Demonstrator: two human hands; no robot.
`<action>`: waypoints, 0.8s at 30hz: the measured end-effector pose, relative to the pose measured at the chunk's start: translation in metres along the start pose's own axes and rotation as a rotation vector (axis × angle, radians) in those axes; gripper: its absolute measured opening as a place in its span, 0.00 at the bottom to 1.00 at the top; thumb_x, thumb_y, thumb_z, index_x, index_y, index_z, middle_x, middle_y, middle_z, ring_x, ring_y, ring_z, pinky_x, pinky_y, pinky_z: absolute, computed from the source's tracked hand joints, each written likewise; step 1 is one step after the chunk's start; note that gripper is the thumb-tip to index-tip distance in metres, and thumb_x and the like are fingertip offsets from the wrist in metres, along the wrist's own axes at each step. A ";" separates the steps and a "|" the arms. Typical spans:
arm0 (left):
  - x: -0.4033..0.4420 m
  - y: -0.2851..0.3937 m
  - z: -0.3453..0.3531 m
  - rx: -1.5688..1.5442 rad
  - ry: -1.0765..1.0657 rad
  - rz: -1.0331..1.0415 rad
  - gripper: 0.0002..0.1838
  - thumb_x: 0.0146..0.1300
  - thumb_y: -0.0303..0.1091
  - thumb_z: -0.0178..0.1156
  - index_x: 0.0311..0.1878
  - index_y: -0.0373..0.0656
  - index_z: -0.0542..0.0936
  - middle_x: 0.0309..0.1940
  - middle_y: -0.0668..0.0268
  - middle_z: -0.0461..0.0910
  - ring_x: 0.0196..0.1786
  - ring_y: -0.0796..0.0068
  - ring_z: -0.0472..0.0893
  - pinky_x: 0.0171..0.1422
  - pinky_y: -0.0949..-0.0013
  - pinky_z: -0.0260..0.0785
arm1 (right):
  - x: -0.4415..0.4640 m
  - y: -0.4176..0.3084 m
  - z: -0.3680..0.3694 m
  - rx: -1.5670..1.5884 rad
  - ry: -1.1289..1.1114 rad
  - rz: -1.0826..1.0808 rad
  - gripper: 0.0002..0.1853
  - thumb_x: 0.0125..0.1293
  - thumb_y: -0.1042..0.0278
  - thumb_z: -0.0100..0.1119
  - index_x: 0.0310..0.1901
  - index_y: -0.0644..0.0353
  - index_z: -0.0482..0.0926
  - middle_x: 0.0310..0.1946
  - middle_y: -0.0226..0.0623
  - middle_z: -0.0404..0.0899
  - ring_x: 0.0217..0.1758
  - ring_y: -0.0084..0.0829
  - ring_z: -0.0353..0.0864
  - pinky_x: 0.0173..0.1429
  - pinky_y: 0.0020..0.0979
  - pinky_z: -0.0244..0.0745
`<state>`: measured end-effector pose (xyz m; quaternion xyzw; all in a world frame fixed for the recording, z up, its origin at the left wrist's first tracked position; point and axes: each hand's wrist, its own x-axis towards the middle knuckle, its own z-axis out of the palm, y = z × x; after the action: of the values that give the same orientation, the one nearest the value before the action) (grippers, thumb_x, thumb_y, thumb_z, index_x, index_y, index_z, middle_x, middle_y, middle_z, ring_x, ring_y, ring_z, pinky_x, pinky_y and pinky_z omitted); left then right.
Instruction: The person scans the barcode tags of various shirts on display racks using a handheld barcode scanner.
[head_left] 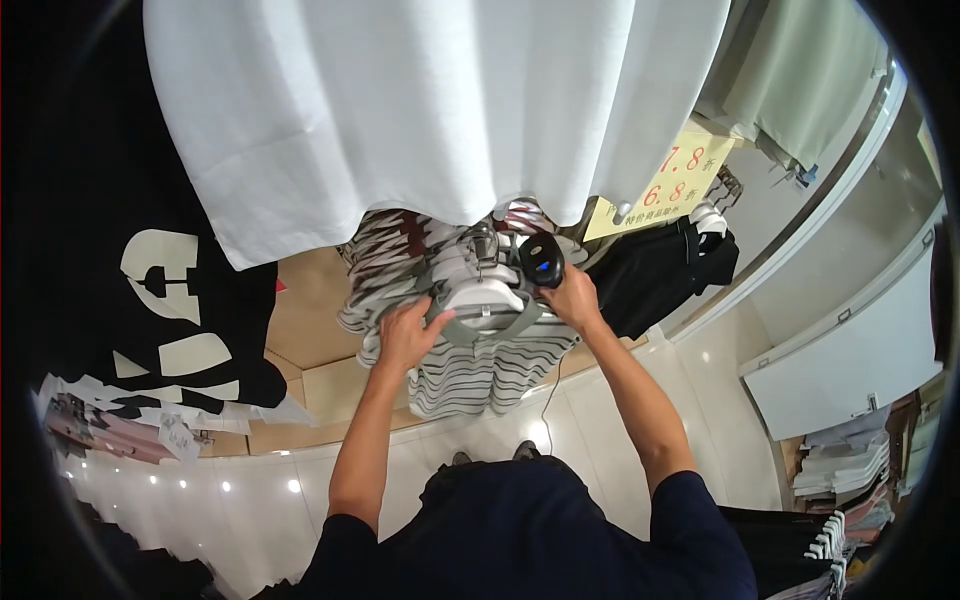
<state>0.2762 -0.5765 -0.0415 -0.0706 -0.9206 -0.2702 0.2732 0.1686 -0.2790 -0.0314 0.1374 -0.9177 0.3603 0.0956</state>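
Note:
A grey-and-white striped shirt with a grey collar (495, 365) hangs on a white hanger (484, 293), in front of several similar striped garments. My left hand (408, 333) is at the left side of its collar, thumb stretched toward the neckline and the fingers partly hidden by the cloth. On the right, my right hand (573, 300) is closed around a black handheld device (542, 261) with a blue light, held beside the hanger. A thin cable hangs below it. Metal hanger hooks (484, 240) show just above the collar.
A large white cloth (430, 110) hangs across the top. Black clothes (650, 275) and a yellow sign (665, 185) are at the right. A black garment with cream shapes (190, 355) hangs left. White cabinets (850, 350) and folded clothes (840, 465) stand far right.

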 end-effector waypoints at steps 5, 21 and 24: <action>-0.030 0.020 -0.001 0.016 0.120 -0.020 0.25 0.64 0.56 0.67 0.35 0.38 0.82 0.25 0.55 0.81 0.30 0.48 0.81 0.33 0.51 0.70 | -0.012 0.004 -0.022 0.069 0.122 -0.131 0.23 0.53 0.62 0.79 0.47 0.62 0.82 0.43 0.49 0.85 0.48 0.53 0.85 0.51 0.45 0.80; -0.018 0.051 -0.014 -0.057 0.036 0.009 0.24 0.63 0.52 0.70 0.27 0.39 0.76 0.20 0.57 0.78 0.23 0.49 0.78 0.27 0.54 0.67 | -0.035 -0.010 -0.081 0.028 0.303 -0.168 0.23 0.50 0.67 0.81 0.46 0.61 0.81 0.39 0.46 0.83 0.43 0.50 0.84 0.47 0.43 0.79; -0.018 0.051 -0.012 -0.050 0.069 0.021 0.25 0.62 0.52 0.70 0.26 0.40 0.76 0.19 0.58 0.77 0.23 0.50 0.77 0.27 0.54 0.67 | -0.036 -0.018 -0.080 0.080 0.285 -0.165 0.24 0.49 0.66 0.82 0.47 0.60 0.81 0.40 0.45 0.84 0.44 0.50 0.84 0.47 0.42 0.80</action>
<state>0.3109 -0.5393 -0.0192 -0.0776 -0.9028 -0.2923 0.3057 0.2141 -0.2300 0.0279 0.1633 -0.8655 0.4031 0.2485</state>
